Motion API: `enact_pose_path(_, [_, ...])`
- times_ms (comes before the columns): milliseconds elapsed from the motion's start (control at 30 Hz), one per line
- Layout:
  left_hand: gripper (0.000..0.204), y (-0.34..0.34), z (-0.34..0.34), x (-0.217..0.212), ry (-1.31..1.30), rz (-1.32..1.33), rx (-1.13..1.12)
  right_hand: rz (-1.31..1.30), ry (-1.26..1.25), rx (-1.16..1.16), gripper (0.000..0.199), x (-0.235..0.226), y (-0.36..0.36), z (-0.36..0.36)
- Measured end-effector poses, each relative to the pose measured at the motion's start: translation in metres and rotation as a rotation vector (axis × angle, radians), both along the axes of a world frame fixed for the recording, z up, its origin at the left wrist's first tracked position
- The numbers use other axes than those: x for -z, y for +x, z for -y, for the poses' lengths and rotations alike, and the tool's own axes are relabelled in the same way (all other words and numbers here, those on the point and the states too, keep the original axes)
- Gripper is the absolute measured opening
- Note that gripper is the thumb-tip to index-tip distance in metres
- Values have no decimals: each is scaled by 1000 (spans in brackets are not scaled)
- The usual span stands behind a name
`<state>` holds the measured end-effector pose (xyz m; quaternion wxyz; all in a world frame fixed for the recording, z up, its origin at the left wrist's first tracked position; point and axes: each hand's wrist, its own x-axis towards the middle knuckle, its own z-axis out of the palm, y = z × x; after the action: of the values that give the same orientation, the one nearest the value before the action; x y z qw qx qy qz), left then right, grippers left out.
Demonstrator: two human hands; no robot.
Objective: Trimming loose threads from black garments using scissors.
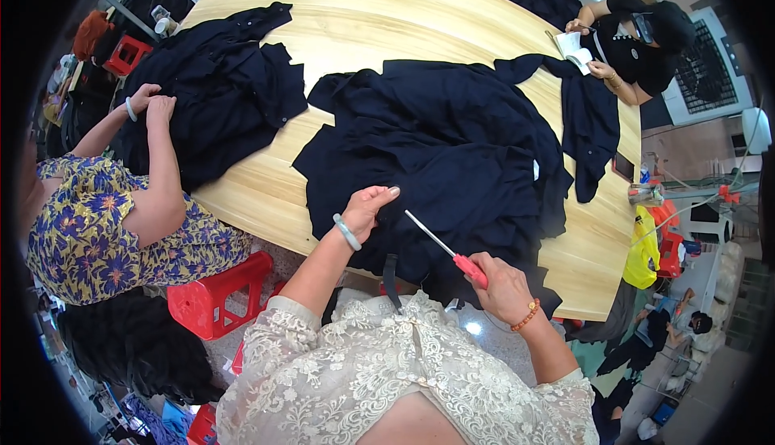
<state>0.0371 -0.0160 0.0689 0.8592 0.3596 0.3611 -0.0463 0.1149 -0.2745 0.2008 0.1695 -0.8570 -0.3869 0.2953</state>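
Note:
A dark navy garment [436, 130] is spread in front of me across the table, its near edge hanging toward my lap. My left hand [365, 209], with a pale bangle on its wrist, is over the garment's near part. Its thumb and fingers are pinched together; whatever is between them is too small to make out. In my right hand [502, 287] is a red-handled screwdriver [470, 270], gripped by the handle. The thin metal shaft slants up and left, and its tip is a little right of my left fingertips, over the dark cloth.
Pale wooden table [347, 33] underneath. At left, a person in a floral dress [105, 211] handles another dark garment [218, 98]. Across at the upper right, a person [638, 49] holds an open notebook [575, 53]. A red stool [214, 295] stands at lower left; a phone [623, 167] lies by the right edge.

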Motion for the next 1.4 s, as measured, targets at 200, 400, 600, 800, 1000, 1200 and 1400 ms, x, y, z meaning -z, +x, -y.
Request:
enact_pose_path(200, [8, 16, 9, 20, 317, 96, -43, 82, 13, 23, 21, 1, 16, -4])
enact_pose_path(400, [7, -3, 18, 25, 410, 52, -59, 8, -214, -139, 20, -12, 22, -9])
enact_pose_path(600, [9, -13, 13, 16, 359, 28, 9, -34, -67, -82, 20, -8, 25, -9])
enact_pose_path(800, [28, 29, -8, 12, 457, -103, -135, 12, -31, -30, 21, -3, 29, -11])
enact_pose_path(1000, [9, 46, -14, 21, -187, -179, -219, 56, -12, -44, 20, -2, 45, -20])
enact_pose_path(1200, [28, 30, 7, 33, 69, -149, -398, 20, -232, -194, 20, -11, 60, -31])
enact_pose_path(1400, [16, 20, 1, 41, 0, -77, -347, 13, -157, -148, 20, -4, 62, -43])
